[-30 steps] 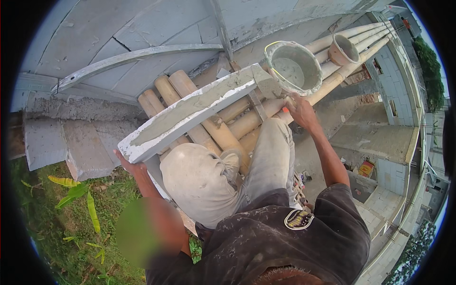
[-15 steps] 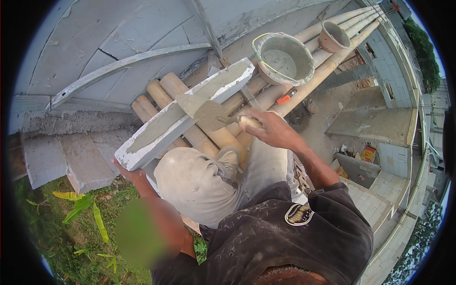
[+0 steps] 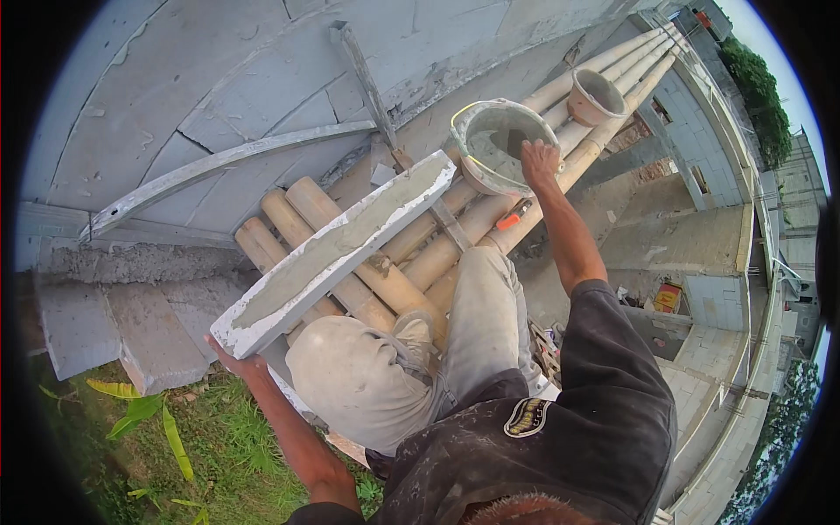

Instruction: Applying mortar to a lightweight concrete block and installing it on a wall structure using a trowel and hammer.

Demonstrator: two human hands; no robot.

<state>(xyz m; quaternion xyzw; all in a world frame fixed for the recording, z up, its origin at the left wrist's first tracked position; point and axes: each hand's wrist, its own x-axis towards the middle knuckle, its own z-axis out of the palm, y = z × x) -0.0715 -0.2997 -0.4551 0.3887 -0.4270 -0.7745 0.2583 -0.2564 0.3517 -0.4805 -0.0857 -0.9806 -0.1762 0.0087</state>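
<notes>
My left hand [image 3: 237, 359] grips the lower-left end of a long white block [image 3: 328, 255], which lies slanted over the bamboo poles with a strip of grey mortar on its upper face. My right hand [image 3: 539, 160] is closed on a trowel, its blade [image 3: 506, 140] down inside a bucket of grey mortar [image 3: 486, 168] with a pale yellow handle. The trowel's grip is mostly hidden by my fingers. An orange-handled tool [image 3: 509, 219] lies on the poles just below the bucket.
Bamboo poles [image 3: 407, 289] form the platform under my legs, beside a grey block wall [image 3: 254, 61]. A smaller bucket [image 3: 595, 96] stands farther along them. Stacked blocks [image 3: 149, 324] are at left. Beyond the edges are grass below left and a lower floor [image 3: 656, 245] at right.
My right hand brought the trowel over the block half a second ago and has since moved it up and right into the bucket. My left hand still holds the block's end.
</notes>
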